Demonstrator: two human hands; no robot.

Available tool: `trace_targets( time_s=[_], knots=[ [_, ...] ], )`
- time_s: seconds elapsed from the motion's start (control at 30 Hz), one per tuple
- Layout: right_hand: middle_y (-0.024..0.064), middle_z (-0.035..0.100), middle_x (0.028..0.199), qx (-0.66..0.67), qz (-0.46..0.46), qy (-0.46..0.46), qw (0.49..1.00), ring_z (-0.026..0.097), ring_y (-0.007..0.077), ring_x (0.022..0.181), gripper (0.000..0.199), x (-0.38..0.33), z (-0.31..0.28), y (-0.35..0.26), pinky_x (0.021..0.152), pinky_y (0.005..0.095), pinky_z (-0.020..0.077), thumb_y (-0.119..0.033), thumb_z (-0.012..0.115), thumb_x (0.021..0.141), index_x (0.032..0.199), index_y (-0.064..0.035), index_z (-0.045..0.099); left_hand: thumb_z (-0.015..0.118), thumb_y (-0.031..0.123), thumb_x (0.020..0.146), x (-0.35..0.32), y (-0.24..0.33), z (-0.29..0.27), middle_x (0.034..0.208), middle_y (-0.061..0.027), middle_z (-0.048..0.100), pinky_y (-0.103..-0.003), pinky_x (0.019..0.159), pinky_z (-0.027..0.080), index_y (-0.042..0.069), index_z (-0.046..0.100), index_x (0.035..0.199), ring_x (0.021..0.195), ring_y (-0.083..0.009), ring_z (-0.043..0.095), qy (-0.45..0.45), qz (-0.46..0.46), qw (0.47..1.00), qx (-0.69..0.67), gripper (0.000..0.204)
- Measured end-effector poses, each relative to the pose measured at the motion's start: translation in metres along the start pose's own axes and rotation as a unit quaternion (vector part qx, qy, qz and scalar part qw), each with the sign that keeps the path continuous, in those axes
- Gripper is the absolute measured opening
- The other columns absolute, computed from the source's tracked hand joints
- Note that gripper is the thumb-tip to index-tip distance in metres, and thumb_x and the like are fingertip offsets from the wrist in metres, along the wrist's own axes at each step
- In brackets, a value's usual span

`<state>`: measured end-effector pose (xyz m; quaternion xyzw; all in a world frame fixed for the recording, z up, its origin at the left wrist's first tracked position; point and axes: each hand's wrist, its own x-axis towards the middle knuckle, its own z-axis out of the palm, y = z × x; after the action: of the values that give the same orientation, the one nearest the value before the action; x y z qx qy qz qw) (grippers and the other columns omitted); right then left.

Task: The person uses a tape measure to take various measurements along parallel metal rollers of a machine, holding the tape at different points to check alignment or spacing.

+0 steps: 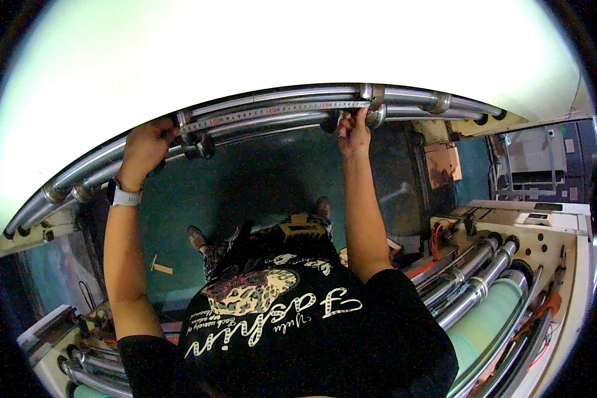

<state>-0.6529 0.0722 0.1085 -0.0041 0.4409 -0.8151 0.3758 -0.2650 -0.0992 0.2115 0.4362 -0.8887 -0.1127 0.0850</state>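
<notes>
A pale measuring tape (272, 112) is stretched along the steel shafts between my hands. My left hand (147, 147) is closed at the tape's left end, beside a metal collar (184, 123); its fingertips are dark and partly hidden. My right hand (355, 136) pinches the tape's right end with thumb and fingers, just below another collar (377, 95). Above the tape runs one polished shaft (278, 97), and a second shaft (265, 124) lies below it. Both curve across the view, a bend of the lens.
A bright white surface (278, 46) fills the space beyond the shafts. Behind me at right stands a machine with metal rollers (467, 298) and a green roller (491, 318). More rollers (99, 375) are at lower left. A cardboard piece (443, 164) lies at right.
</notes>
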Motion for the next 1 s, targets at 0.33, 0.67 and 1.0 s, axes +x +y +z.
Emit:
trace_targets(
  time_s=[0.33,0.67,1.0],
  knots=[
    [-0.0016,0.05,0.067,0.011,0.008,-0.026,1.0,0.04,0.0071,0.051,0.038,0.001,-0.001,-0.001,0.04,0.0195,0.0313,-0.046,0.059,0.082,0.082,-0.0094,0.051,0.062,0.031,0.079,-0.003,0.003,-0.002,0.082,-0.0136,0.064,-0.037,0.067,0.048,0.009,0.066,0.093,0.073,-0.0299,0.062,0.028,0.006,1.0,-0.005,0.027],
    [-0.001,0.052,0.067,-0.001,0.007,-0.012,1.0,0.041,0.0073,0.051,0.037,0.0,-0.003,-0.002,0.039,0.0199,0.0324,-0.045,0.06,0.082,0.085,-0.0093,0.051,0.061,0.031,0.078,-0.001,0.004,-0.004,0.082,-0.0133,0.063,-0.038,0.066,0.048,0.009,0.065,0.09,0.076,-0.0299,0.061,0.0,-0.006,0.999,-0.035,0.025],
    [0.0011,0.049,0.069,0.005,0.027,0.023,0.999,0.036,0.0073,0.052,0.037,-0.005,0.006,-0.006,0.041,0.0193,0.0245,-0.045,0.055,0.084,0.086,-0.0082,0.05,0.063,0.03,0.077,-0.003,0.01,-0.007,0.082,-0.0134,0.063,-0.038,0.067,0.048,0.009,0.066,0.087,0.075,-0.0314,0.06,0.012,-0.032,0.998,-0.047,0.024]
  ],
)
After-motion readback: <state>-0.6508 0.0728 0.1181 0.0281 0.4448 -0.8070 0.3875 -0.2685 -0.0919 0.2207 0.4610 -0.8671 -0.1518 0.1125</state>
